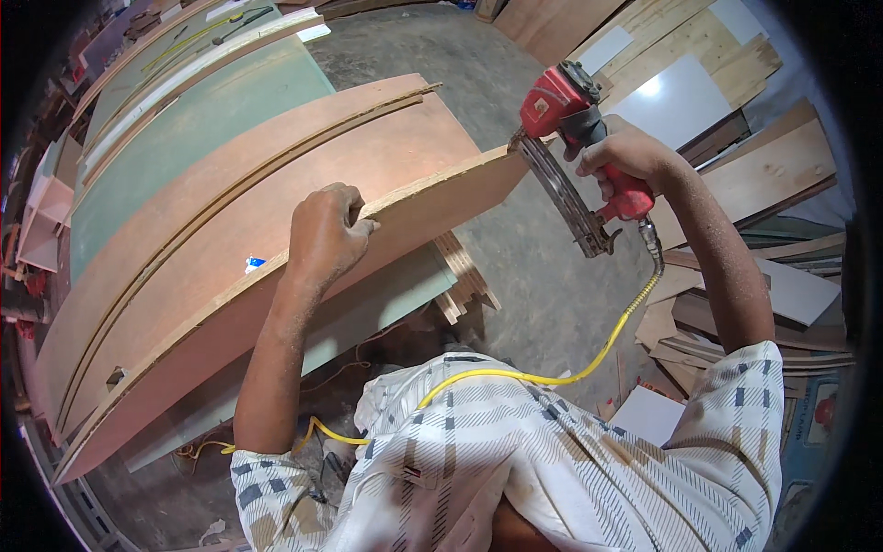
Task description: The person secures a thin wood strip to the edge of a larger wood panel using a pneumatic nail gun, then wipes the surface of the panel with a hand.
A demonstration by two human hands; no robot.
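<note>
My left hand [326,235] grips the top edge of an upright pink-faced plywood board [460,198], fingers curled over it. My right hand [625,156] holds a red and black nail gun [554,101] by its handle, finger near the trigger. The gun's nose is at or very near the board's right end; I cannot tell if they touch. Its long magazine hangs toward me, and a yellow air hose [598,361] runs from the handle down across my body. Behind the board lies a wide pink panel [349,138] with thin curved strips [294,152] on it.
Green panels [212,101] with strips and small tools are at the upper left. Another green panel [386,304] sits below the held board. Stacked plywood offcuts and white sheets [671,101] fill the right side. A concrete floor [497,285] shows in the middle, with loose cords at lower left.
</note>
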